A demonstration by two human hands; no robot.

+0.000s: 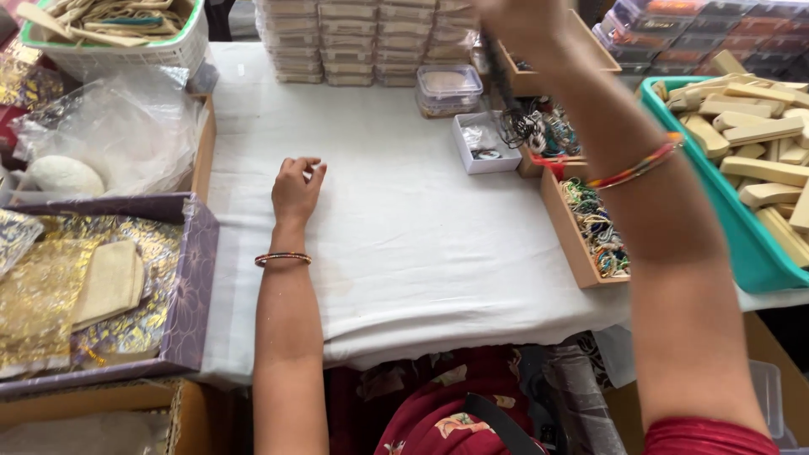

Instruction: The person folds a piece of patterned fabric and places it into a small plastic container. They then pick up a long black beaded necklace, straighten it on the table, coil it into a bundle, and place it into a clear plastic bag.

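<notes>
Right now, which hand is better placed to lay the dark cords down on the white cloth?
Probably the right hand: it is raised and already pinches the dark cords hanging over the white cloth. The left hand rests curled on the cloth, holding nothing visible.
</notes>
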